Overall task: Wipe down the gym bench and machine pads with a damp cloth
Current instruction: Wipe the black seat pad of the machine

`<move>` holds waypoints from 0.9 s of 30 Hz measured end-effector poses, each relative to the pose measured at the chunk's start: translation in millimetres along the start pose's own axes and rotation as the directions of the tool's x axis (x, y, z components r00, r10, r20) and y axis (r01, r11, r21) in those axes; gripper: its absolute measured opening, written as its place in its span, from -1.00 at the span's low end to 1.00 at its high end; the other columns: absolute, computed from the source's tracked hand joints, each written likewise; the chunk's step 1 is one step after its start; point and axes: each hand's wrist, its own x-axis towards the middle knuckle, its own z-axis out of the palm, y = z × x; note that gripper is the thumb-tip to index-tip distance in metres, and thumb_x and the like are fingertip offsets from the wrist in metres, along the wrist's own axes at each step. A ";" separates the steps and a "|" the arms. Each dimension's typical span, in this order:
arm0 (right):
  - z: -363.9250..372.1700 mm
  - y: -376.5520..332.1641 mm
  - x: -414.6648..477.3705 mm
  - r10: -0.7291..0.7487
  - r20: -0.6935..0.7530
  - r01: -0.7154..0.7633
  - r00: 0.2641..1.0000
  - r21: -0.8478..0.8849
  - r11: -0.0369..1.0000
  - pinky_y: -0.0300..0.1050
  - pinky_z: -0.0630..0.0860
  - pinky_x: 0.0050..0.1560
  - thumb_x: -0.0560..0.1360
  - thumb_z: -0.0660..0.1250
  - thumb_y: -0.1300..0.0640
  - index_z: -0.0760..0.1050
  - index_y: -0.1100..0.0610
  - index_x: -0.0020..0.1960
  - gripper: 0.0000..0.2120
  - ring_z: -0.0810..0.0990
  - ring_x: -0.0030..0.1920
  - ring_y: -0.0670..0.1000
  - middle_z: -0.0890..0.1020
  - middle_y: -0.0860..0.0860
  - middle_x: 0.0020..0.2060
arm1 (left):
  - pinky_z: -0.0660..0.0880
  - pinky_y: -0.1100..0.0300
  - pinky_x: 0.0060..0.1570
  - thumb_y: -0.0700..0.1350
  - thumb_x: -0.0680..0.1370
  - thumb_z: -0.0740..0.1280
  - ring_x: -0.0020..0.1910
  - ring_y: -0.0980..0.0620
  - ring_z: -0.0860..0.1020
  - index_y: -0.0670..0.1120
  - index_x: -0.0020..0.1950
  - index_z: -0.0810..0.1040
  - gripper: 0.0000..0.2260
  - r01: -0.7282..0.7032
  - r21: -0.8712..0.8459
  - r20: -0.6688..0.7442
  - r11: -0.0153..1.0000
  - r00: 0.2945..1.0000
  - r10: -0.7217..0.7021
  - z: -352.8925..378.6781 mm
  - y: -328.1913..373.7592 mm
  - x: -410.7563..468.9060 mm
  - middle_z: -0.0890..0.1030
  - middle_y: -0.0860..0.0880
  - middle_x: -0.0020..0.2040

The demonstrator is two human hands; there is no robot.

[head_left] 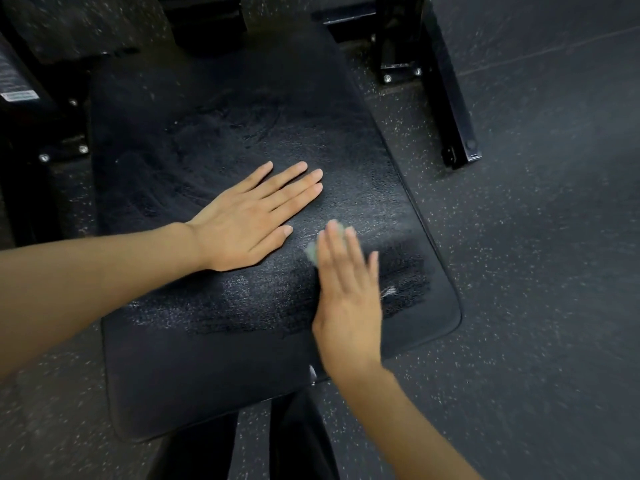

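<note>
Head view: looking down over two bare forearms.
Left hand (pixel 249 220): flat and wide, palm down, fingers straight and slightly spread, resting on the bench pad (pixel 221 375); nothing held.
Right hand (pixel 346 299): blurred, palm down, fingers straight and close together, pressing the cloth (pixel 312 252) onto the pad, not curled round it.
Cloth: pale green, mostly hidden under the right fingers, showing at their tips and along their left edge, near the left thumb tip but apart from it.
Bench pad: black, textured, beneath both hands.
Wet streaks (pixel 405 271): dark bands just right of the right hand and between the two wrists; greyer sheen beyond the left fingertips.
Frame leg (pixel 446 98): black steel, bolted at the base, well beyond the right hand and off to its right.
Floor (pixel 519 271): dark speckled rubber, right of the right hand and round the pad.
Trousers (pixel 301 438): dark, nearer than the right wrist, partly under the pad's near edge.
</note>
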 end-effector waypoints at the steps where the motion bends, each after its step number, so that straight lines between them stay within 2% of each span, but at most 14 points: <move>1: 2.4 -8.4 -6.2 -0.048 0.023 0.048 0.999 0.006 0.999 0.22 0.04 0.51 0.30 0.18 0.43 0.24 0.19 0.53 -0.21 0.18 0.55 0.15 0.27 0.09 0.54 | -0.12 -0.03 0.56 0.00 0.66 -0.03 0.62 -0.06 -0.04 -0.16 0.63 0.02 -0.45 -0.001 0.000 0.000 1.000 1.000 0.001 0.0 1.1 0.8 0.02 -0.09 0.64; 5: 3.5 -15.0 -14.3 -0.147 0.073 0.143 0.987 0.053 0.988 0.12 0.04 0.54 0.43 0.04 0.33 0.28 0.19 0.52 -0.36 0.22 0.54 0.10 0.30 0.04 0.53 | -0.12 -0.03 0.56 0.01 0.67 -0.05 0.62 -0.06 -0.04 -0.15 0.63 0.01 -0.46 -0.005 0.006 0.009 1.000 1.000 0.005 -0.2 4.3 4.7 0.01 -0.09 0.64; 7: -0.8 -4.7 -9.8 -0.152 0.073 0.150 0.986 0.034 0.988 0.11 0.03 0.53 0.44 0.05 0.33 0.29 0.18 0.52 -0.37 0.22 0.54 0.09 0.32 0.04 0.52 | -0.11 -0.03 0.56 0.01 0.67 -0.06 0.62 -0.07 -0.04 -0.16 0.63 0.02 -0.46 0.001 0.006 0.013 1.000 1.000 -0.001 -0.5 6.1 6.9 0.02 -0.09 0.64; 10: -9.0 19.8 -0.2 -0.111 0.052 0.110 0.992 0.019 0.994 0.13 -0.03 0.55 0.37 0.14 0.41 0.26 0.19 0.53 -0.29 0.20 0.55 0.11 0.30 0.06 0.53 | -0.08 -0.06 0.56 0.01 0.66 -0.05 0.62 -0.09 -0.02 -0.16 0.63 0.03 -0.45 0.006 0.010 0.016 1.000 1.000 -0.006 -0.6 9.7 9.9 0.03 -0.10 0.64; 12: -16.0 41.5 8.1 -0.060 0.039 0.060 0.997 -0.017 0.998 0.19 0.01 0.53 0.35 0.18 0.43 0.27 0.19 0.53 -0.27 0.20 0.55 0.12 0.30 0.06 0.53 | -0.08 -0.07 0.55 0.01 0.66 -0.05 0.62 -0.09 -0.02 -0.16 0.63 0.03 -0.45 0.006 0.004 0.017 1.000 1.000 -0.006 -0.7 11.4 11.8 0.03 -0.10 0.64; 14: -22.2 64.8 17.4 -0.008 0.030 0.010 1.000 -0.049 0.999 0.22 0.04 0.50 0.41 0.13 0.42 0.28 0.21 0.52 -0.33 0.22 0.54 0.14 0.30 0.08 0.52 | -0.09 -0.07 0.56 0.01 0.66 -0.05 0.62 -0.10 -0.03 -0.16 0.63 0.02 -0.45 0.006 0.006 0.020 1.000 1.000 -0.006 -0.9 12.8 13.7 0.02 -0.10 0.64; 17: -26.7 89.0 27.3 0.036 0.006 -0.035 0.999 -0.068 0.997 0.20 0.05 0.52 0.51 -0.04 0.33 0.25 0.21 0.53 -0.42 0.20 0.55 0.14 0.29 0.08 0.53 | -0.10 -0.07 0.56 0.01 0.66 -0.06 0.62 -0.10 -0.02 -0.16 0.63 0.01 -0.45 0.005 0.001 0.022 1.000 1.000 -0.005 -1.1 14.1 15.6 0.02 -0.10 0.64; 22: -22.8 83.6 19.7 0.125 -0.035 -0.125 0.992 0.010 0.992 0.19 0.06 0.53 0.50 0.04 0.40 0.23 0.20 0.54 -0.40 0.15 0.56 0.14 0.26 0.07 0.54 | -0.09 -0.08 0.56 0.01 0.66 -0.07 0.62 -0.10 -0.02 -0.15 0.63 0.02 -0.45 0.012 -0.004 0.029 1.000 1.000 -0.012 -1.4 15.8 16.0 0.03 -0.09 0.64; 27: -20.4 75.4 -18.9 0.081 -0.018 -0.081 0.997 0.022 0.996 0.10 -0.04 0.58 0.51 0.06 0.41 0.15 0.15 0.56 -0.37 0.13 0.57 0.08 0.23 0.04 0.56 | -0.06 -0.09 0.55 0.01 0.66 -0.05 0.62 -0.10 -0.01 -0.16 0.63 0.02 -0.45 0.017 -0.001 0.038 1.000 0.999 -0.017 -1.9 18.3 18.7 0.03 -0.10 0.64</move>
